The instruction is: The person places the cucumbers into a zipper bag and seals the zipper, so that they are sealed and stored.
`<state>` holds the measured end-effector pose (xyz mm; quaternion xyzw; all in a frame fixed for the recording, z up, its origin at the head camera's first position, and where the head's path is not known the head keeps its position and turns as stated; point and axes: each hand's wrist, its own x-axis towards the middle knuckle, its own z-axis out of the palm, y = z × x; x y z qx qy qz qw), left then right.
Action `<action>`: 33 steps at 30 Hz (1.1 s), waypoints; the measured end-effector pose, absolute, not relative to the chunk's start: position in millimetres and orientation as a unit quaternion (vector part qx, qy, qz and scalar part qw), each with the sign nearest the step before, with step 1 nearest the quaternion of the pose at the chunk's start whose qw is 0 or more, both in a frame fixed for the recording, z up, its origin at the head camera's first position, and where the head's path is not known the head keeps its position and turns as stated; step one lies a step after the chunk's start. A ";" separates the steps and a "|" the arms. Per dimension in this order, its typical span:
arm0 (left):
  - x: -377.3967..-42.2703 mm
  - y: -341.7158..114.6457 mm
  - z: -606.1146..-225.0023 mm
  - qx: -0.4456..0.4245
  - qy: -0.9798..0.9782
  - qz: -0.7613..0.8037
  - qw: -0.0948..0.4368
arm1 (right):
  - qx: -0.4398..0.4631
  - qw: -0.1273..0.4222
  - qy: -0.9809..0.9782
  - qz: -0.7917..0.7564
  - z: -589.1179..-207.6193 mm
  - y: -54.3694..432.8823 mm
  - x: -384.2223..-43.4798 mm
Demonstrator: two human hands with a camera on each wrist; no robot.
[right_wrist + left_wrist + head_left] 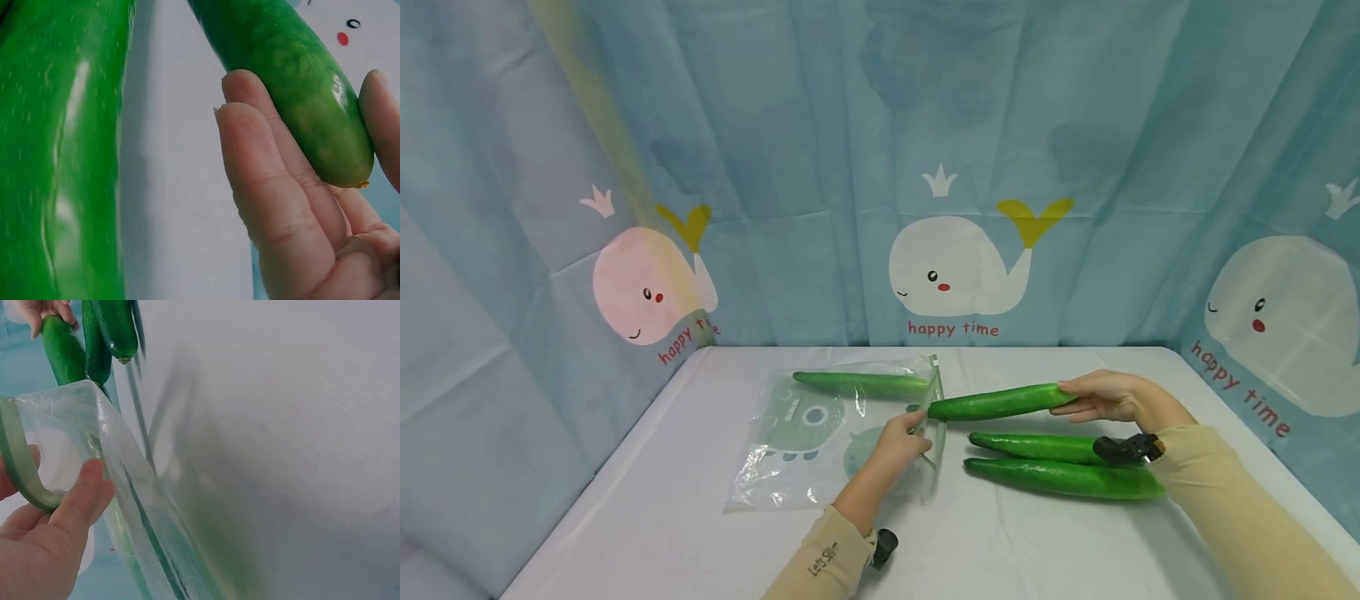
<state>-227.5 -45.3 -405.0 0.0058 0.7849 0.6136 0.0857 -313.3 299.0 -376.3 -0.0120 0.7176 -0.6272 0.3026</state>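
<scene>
A clear zip bag [748, 487] with a green dinosaur print lies flat on the table, its mouth to the right. One cucumber [857, 384] is inside along its far side. My left hand [895, 446] grips the green-edged mouth [19, 462], which gapes in the left wrist view. Held by its pale end between thumb and fingers, another cucumber [1000, 404] extends left from my right hand [1101, 396]. Its far tip is at the bag's mouth; whether it is past the rim is unclear. In the right wrist view that cucumber [306, 94] rests against the fingers.
Two more cucumbers, a farther one [1030, 447] and a nearer one [1060, 481], lie side by side below my right forearm on the white-covered table [647, 483]. A blue curtain [790, 250] with whale prints stands behind and along both sides.
</scene>
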 end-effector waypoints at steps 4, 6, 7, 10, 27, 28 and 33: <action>-226.8 -45.1 -404.1 0.009 0.783 0.616 0.086 | -0.007 0.303 0.713 -0.633 -381.7 292.3 -314.7; -226.6 -45.1 -404.1 0.009 0.784 0.614 0.085 | -0.010 0.307 0.711 -0.633 -384.1 289.0 -315.1; -226.6 -45.0 -403.9 0.009 0.786 0.612 0.083 | -0.013 0.309 0.710 -0.632 -385.2 287.6 -315.4; -226.5 -44.5 -403.8 0.007 0.790 0.608 0.078 | -0.016 0.314 0.711 -0.629 -388.5 282.3 -316.8; -227.0 -44.3 -404.0 0.001 0.791 0.607 0.074 | -0.006 0.338 0.657 -0.674 -406.3 253.9 -323.8; -226.9 -44.4 -403.7 0.000 0.790 0.608 0.074 | -0.005 0.341 0.654 -0.676 -407.0 252.4 -324.2; -226.8 -44.8 -403.0 -0.001 0.789 0.610 0.073 | -0.002 0.348 0.645 -0.680 -409.9 245.1 -325.5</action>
